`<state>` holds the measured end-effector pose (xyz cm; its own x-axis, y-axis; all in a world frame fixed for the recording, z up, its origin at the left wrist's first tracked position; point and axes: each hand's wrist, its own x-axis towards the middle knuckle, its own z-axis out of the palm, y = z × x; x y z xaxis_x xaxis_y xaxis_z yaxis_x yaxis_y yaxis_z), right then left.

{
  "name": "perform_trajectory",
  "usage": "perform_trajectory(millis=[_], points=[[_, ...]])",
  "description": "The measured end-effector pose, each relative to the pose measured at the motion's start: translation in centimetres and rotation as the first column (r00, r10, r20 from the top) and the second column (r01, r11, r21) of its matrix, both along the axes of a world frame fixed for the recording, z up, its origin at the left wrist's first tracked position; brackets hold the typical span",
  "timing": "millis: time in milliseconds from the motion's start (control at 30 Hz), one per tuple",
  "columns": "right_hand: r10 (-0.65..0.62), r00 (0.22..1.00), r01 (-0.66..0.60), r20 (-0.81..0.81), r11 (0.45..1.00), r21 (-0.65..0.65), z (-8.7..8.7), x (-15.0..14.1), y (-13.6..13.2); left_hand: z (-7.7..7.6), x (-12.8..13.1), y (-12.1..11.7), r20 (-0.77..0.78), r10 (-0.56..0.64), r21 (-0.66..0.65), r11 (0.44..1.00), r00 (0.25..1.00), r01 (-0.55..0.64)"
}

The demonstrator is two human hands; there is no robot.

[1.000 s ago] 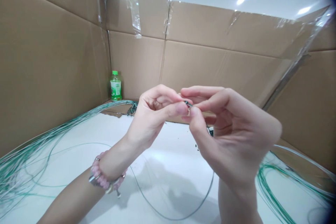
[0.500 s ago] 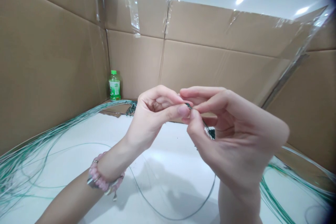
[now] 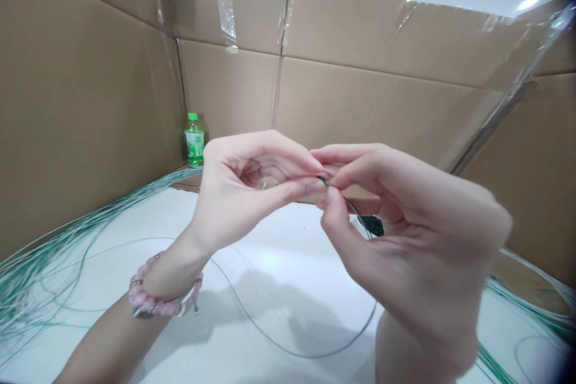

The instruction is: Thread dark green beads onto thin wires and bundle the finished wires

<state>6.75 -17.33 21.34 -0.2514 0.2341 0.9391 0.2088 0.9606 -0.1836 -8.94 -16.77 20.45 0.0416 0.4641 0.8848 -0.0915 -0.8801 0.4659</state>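
- While both your hands are up over the desk (image 3: pixel 279 246), their fingertips come together at one small dark piece (image 3: pixel 321 179), held in the air well in from the left and right edges.
- Your left hand (image 3: pixel 227 198) pinches that piece between thumb and forefinger; its other fingers curl inward, and one pink beaded bracelet (image 3: pixel 153 306) circles the wrist.
- Your right hand (image 3: pixel 414 240) has thumb and forefinger pressed on one thin wire (image 3: pixel 355 209) just beside the piece; the wire bends down behind your palm.
- One wire loop (image 3: pixel 315 357) sags toward the near edge; I cannot tell whether it is that same wire, as your right hand covers the stretch between.
- Two bundles of strands, too many to count, lie by you: the left bundle (image 3: pixel 121 207) along the left edge, the right bundle (image 3: pixel 540 315) by the right edge.
- One dark heap (image 3: pixel 372 225) sits near the far edge, partly behind your right hand.
- One green-capped bottle (image 3: pixel 195 141) stands by the far left corner.
- Three cardboard walls (image 3: pixel 351 90) enclose your desk.
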Motion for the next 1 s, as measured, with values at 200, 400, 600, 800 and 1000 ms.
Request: perform_trajectory(millis=[200,400,600,800,1000], points=[[0.023,1.000,-0.023,-0.001,1.000,0.001,0.08,0.09,-0.05,-0.23,0.03,0.30,-0.008,0.015,0.021,1.000,1.000,-0.015],[0.060,0.998,-0.060,-0.026,0.998,-0.029,-0.06,-0.21,-0.10,-0.32,0.28,0.27,0.028,0.037,0.019,0.999,0.999,-0.038],[0.125,0.987,-0.136,-0.103,0.985,-0.106,0.00,-0.36,0.10,-0.56,0.36,0.66,0.047,-0.026,0.011,1.000,0.999,0.026],[0.122,0.986,-0.131,-0.117,0.988,-0.079,-0.07,-0.38,0.09,-0.67,0.58,0.94,0.084,-0.067,0.015,0.998,0.994,0.066],[0.054,0.996,-0.063,-0.075,0.991,-0.117,0.19,-0.42,-0.43,-0.74,0.60,0.43,0.126,-0.112,-0.070,0.990,0.986,0.122]])
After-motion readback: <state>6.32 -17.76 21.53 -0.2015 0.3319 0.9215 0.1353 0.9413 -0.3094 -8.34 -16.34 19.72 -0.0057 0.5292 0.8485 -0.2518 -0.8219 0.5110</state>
